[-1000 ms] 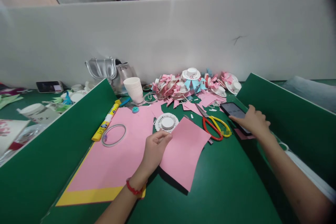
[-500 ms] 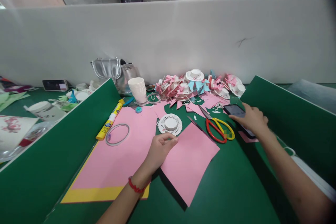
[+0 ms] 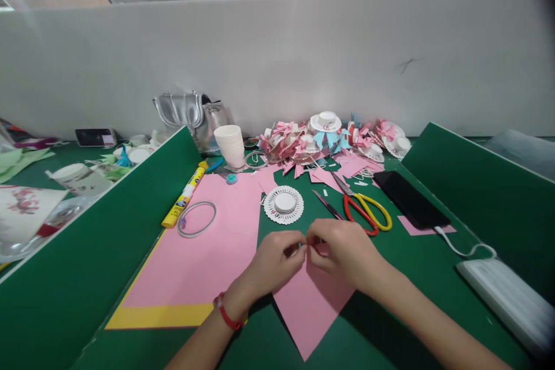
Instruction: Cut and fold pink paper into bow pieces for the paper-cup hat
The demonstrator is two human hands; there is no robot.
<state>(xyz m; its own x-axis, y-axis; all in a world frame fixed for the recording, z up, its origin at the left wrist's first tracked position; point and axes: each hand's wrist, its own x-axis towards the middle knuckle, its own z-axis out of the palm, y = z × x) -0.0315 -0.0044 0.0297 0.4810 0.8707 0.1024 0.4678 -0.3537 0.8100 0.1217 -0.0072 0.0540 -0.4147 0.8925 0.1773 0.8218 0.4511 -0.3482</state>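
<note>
Both hands meet at the upper corner of a pink sheet of paper (image 3: pixel 310 312). My left hand (image 3: pixel 277 257), with a red bracelet at the wrist, pinches that corner between thumb and fingertips. Right beside it, my right hand (image 3: pixel 347 248) pinches the same edge, covering the sheet's upper right part. The sheet's lower point hangs toward me over the green table. Just beyond my hands lies a white fringed paper disc with a raised round centre (image 3: pixel 284 203). Red-and-yellow-handled scissors (image 3: pixel 368 214) and a dark pointed blade (image 3: pixel 326 203) lie behind my right hand.
Large pink sheets (image 3: pixel 208 266) lie at left, with a roll of tape (image 3: pixel 196 219) and a yellow glue tube (image 3: pixel 184 196). Stacked paper cups (image 3: pixel 230 146) and a pile of paper crafts (image 3: pixel 299 141) stand behind. A phone (image 3: pixel 410 199) is cabled to a white block (image 3: pixel 507 295). Green dividers (image 3: pixel 489 196) flank the table.
My right hand has left the phone and moved to the pink paper beside my left hand. The phone's screen has gone dark. The paper has shifted slightly toward me.
</note>
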